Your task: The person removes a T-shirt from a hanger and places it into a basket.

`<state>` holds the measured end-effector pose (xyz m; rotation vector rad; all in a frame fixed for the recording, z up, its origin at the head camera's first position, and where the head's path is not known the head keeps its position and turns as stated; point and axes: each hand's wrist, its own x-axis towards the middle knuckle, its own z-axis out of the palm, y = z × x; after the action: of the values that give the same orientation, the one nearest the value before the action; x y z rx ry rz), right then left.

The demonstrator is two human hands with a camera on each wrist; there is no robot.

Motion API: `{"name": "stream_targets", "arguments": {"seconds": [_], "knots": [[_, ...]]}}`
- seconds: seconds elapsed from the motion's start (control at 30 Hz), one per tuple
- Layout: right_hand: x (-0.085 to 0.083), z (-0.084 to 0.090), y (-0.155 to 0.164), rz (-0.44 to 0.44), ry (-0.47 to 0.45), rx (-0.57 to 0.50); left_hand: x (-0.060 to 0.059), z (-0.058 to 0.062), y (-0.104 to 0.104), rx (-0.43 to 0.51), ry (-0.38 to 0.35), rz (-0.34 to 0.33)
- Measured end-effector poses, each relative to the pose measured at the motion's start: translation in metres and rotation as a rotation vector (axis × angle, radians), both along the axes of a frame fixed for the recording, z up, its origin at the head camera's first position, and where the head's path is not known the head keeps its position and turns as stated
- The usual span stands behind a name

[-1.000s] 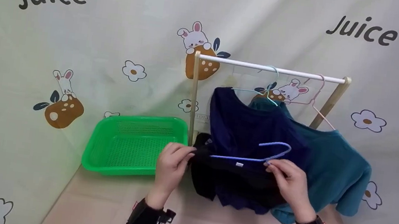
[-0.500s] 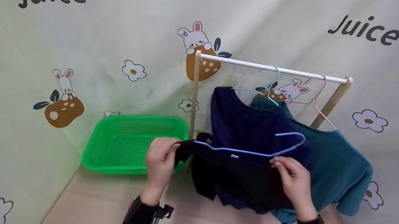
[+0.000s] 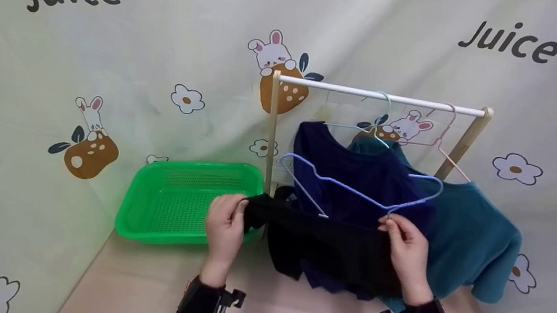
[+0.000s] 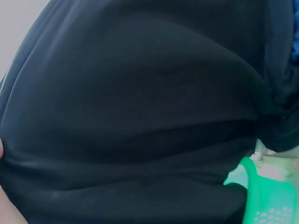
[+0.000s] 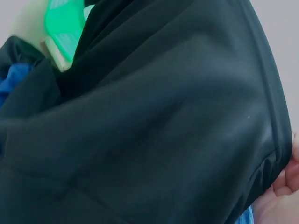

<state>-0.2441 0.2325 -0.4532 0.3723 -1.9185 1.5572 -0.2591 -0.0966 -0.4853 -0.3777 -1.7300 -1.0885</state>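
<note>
Both hands pinch a black fabric garment (image 3: 331,243) taut at six o'clock of the white-railed wooden rack (image 3: 379,96), left hand (image 3: 224,224) gripping its edge, right hand (image 3: 405,246) also holding a lilac wire hanger (image 3: 359,190) at its neckline.

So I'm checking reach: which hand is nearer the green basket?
Left. The left hand grips the black garment right at the green basket's near corner; the right hand holds the garment's other end, well away.
</note>
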Motion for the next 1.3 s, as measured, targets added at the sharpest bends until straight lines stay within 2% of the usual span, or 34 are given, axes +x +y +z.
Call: {"name": "stream_targets", "arguments": {"seconds": [0.17, 0.3, 0.47, 0.63, 0.73, 0.83, 0.9, 1.07, 1.17, 1.3], "knots": [[-0.008, -0.011, -0.002, 0.035, -0.125, -0.124, -0.003, -0.011, 0.004, -0.118, -0.032, -0.055], [-0.018, -0.025, -0.006, 0.055, -0.18, -0.182, -0.005, -0.026, 0.007, -0.199, -0.065, -0.073], [-0.023, -0.03, -0.015, 0.104, -0.168, -0.271, -0.005, -0.05, 0.01, -0.305, -0.119, -0.065], [-0.028, -0.028, -0.025, 0.182, -0.146, -0.338, -0.002, -0.075, 0.015, -0.362, -0.169, -0.055], [-0.031, -0.028, -0.03, 0.225, -0.141, -0.369, 0.0, -0.089, 0.018, -0.396, -0.202, -0.073], [-0.033, -0.027, -0.032, 0.23, -0.141, -0.388, 0.003, -0.099, 0.018, -0.43, -0.255, -0.09], [-0.033, -0.026, -0.031, 0.203, -0.149, -0.372, 0.005, -0.104, 0.017, -0.44, -0.304, -0.09], [-0.036, -0.02, -0.02, 0.067, -0.191, -0.266, 0.007, -0.111, 0.009, -0.444, -0.411, -0.064], [-0.034, -0.005, -0.016, -0.001, -0.187, -0.151, 0.009, -0.115, 0.004, -0.441, -0.445, -0.048], [-0.035, 0.022, -0.017, -0.065, -0.131, 0.029, 0.011, -0.119, 0.001, -0.435, -0.458, -0.039]]}}
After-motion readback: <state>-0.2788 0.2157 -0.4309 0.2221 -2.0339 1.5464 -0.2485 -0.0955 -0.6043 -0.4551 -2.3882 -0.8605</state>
